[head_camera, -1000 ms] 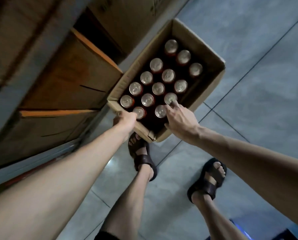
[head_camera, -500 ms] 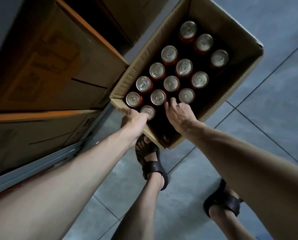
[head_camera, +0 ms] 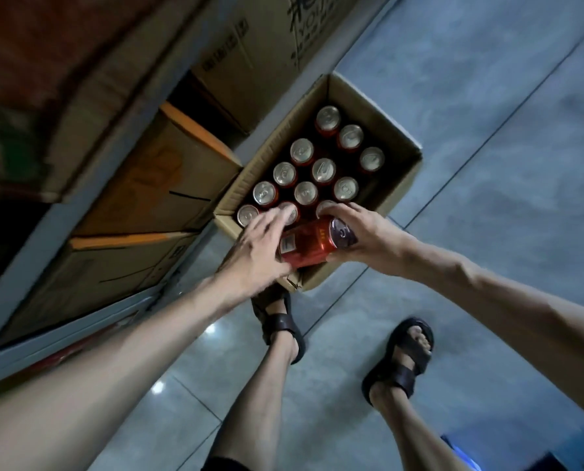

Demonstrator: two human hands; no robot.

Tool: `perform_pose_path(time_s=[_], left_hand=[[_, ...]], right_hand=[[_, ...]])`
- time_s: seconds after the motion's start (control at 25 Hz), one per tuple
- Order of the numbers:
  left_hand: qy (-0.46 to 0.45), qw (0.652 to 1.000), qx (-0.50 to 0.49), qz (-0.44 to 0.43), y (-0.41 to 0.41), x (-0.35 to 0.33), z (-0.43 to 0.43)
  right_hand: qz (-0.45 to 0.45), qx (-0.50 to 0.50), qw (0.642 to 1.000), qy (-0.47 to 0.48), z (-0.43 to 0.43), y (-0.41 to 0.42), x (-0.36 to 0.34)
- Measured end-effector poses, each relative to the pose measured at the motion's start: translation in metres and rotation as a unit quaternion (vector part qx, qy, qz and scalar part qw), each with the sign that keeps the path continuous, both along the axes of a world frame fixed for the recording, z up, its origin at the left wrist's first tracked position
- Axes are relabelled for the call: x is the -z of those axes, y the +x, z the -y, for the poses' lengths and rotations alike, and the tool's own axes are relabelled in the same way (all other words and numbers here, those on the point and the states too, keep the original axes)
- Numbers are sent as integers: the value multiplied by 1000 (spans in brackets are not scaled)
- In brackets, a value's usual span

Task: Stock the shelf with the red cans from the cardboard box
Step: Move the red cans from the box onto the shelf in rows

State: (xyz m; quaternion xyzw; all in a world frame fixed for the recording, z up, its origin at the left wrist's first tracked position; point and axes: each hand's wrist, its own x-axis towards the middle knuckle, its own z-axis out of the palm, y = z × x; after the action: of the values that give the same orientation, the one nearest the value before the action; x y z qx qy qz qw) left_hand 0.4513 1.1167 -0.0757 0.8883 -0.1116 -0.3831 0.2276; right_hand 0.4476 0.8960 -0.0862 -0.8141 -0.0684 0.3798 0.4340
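An open cardboard box (head_camera: 406, 185) stands on the tiled floor with several silver-topped red cans (head_camera: 305, 193) upright inside. One red can (head_camera: 309, 244) is out of the box and hangs tilted over its near edge. My right hand (head_camera: 368, 232) grips this can round its top end. My left hand (head_camera: 253, 249) takes its bottom end, thumb under it and blurred fingers spread over it. The shelf (head_camera: 62, 338) runs along the left, with grey metal rails.
Closed cardboard boxes (head_camera: 154, 185) fill the shelf levels at the left, and one more printed box (head_camera: 266, 52) sits behind the open one. My sandalled feet (head_camera: 283, 324) (head_camera: 402, 362) stand just before the box on grey floor tiles (head_camera: 487, 96).
My right hand has pulled one red can up out of the box's near row. My left hand let go of the box edge and moved onto the can's base.
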Motion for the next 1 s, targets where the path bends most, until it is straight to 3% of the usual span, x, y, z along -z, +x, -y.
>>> perform_pose_path(time_s=[0.12,0.32,0.52,0.72,1.0], left_hand=[[-68,993,28,-88,22,-82,22],[-167,984,-48,-50,34,-240,39],[-234,961,-132,-64,38,-422,37],[-242,951,-190,12,25,-578,22],[-232,924,-280,118,14,-677,-26]], right_hand=[[-131,67,980,133,29,15,-100],[-154,87,965,192,51,41,-266],[-67,151,966,197,38,49,-439],[14,156,968,194,8,52,-593],[62,126,973,182,-62,66,-696]])
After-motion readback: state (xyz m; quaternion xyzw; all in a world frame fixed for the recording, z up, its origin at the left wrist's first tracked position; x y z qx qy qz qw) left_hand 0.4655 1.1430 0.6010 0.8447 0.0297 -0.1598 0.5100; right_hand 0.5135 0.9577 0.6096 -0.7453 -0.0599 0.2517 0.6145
